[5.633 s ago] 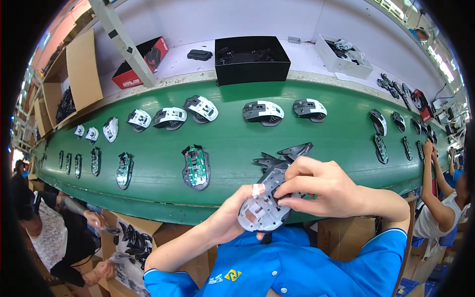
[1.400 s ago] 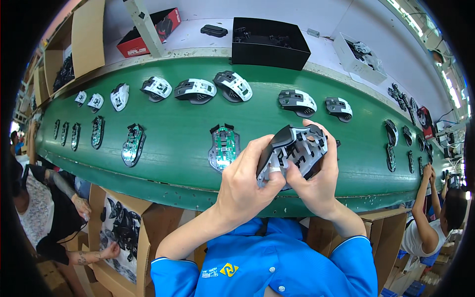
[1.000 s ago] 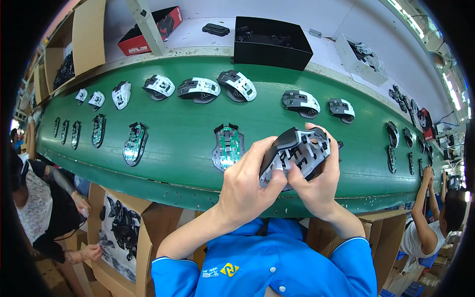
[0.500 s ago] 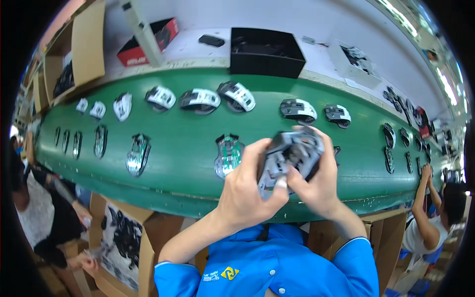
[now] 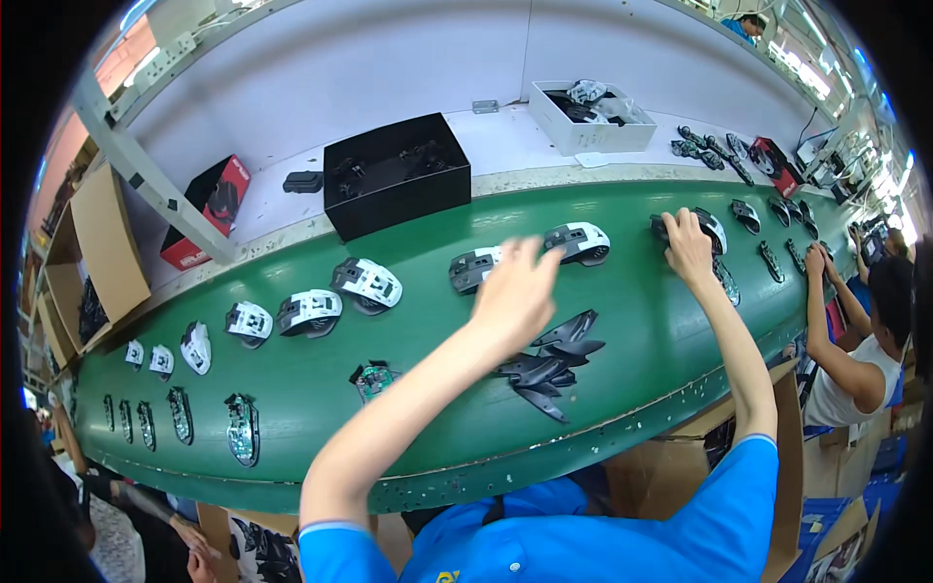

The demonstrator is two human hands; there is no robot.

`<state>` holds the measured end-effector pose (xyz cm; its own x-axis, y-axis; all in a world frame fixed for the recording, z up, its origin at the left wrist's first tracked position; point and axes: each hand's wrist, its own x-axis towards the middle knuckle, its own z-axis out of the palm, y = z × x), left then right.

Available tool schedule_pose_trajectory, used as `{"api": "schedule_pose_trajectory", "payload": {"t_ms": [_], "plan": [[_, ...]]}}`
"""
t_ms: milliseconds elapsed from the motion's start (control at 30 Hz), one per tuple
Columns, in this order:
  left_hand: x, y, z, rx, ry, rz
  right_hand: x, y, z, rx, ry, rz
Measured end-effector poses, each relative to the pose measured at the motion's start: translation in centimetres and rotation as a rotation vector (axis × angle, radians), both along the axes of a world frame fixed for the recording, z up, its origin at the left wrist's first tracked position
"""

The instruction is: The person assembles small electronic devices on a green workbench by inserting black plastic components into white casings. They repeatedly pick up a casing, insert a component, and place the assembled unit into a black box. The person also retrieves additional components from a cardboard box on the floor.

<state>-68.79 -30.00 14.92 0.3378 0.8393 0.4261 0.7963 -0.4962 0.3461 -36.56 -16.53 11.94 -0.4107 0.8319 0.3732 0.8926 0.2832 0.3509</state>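
Observation:
Over the green bench (image 5: 622,291), my left hand (image 5: 515,296) is raised beside a grey-and-white computer mouse shell (image 5: 473,270). Its fingers are blurred but look apart, with nothing visible between them. Just to its right lies another mouse shell (image 5: 580,243). Farther right, my right hand (image 5: 688,245) has its fingers closed on a dark-and-white mouse shell (image 5: 717,233) and hides part of it. A pile of black curved plastic pieces (image 5: 544,369) lies between my forearms. A green circuit board in a mouse base (image 5: 372,380) is partly behind my left forearm.
More white mouse shells (image 5: 367,284) and mouse bases with boards (image 5: 243,428) line the bench at left. A black box (image 5: 397,175), a white box (image 5: 593,126) and a red box (image 5: 206,212) stand along the back. At right, a co-worker (image 5: 870,360) handles parts.
Both hands held a mouse shell together in front of me; now they are apart, my right hand farther right and forward. My view has turned, and the black pieces now show.

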Motion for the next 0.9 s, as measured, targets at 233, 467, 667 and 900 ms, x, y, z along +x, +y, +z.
{"api": "schedule_pose_trajectory", "payload": {"t_ms": [233, 467, 667, 900], "plan": [[7.5, 13.2, -4.2, -0.433, 0.428, -0.001, -7.2, -10.9, 5.3, -0.344, 0.304, 0.560], [1.9, 10.4, -2.6, 0.358, 0.694, -0.569, -10.2, -13.2, 1.4, -0.661, 0.339, 0.734], [4.0, 8.6, -1.0, -0.396, 0.330, 0.227, -10.7, -13.0, 1.7, -0.862, 0.369, 0.693], [9.1, 10.2, -4.0, -0.377, 0.209, 0.333, -8.0, -12.6, 4.1, -1.151, 0.531, 0.407]]}}
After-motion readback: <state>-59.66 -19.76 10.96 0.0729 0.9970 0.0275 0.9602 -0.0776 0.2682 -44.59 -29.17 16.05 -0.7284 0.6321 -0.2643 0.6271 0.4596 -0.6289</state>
